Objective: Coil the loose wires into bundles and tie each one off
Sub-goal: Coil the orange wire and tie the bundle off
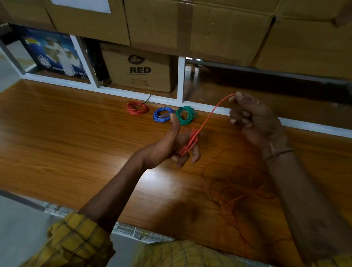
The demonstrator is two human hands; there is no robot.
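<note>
Because the orange wire [206,118] looks thin, light and springy, the left hand [172,146] clamps its few loops while the right hand [252,116] pinches the strand; loops may slip unless pinched at their crossing.

- The wire [209,115] I'm winding is orange-red, both the turns over my left hand [167,142] and the strand up to my right hand [252,118]
- Its loose tangle on the table reads the same orange-red, faint against the wood
- Tied bundles: one red bundle [137,108], one blue bundle [163,115], one green bundle [187,115]
- Tabletop [64,130] is warm reddish-brown with a wood-grain pattern
- My sleeve [74,248] is mustard yellow with a dark check
- Shelf frame [179,82] is white
- Cartons [214,19] are plain brown; one smaller carton [137,70] carries black lettering
- A printed box [53,52] is dark blue with white artwork
</note>
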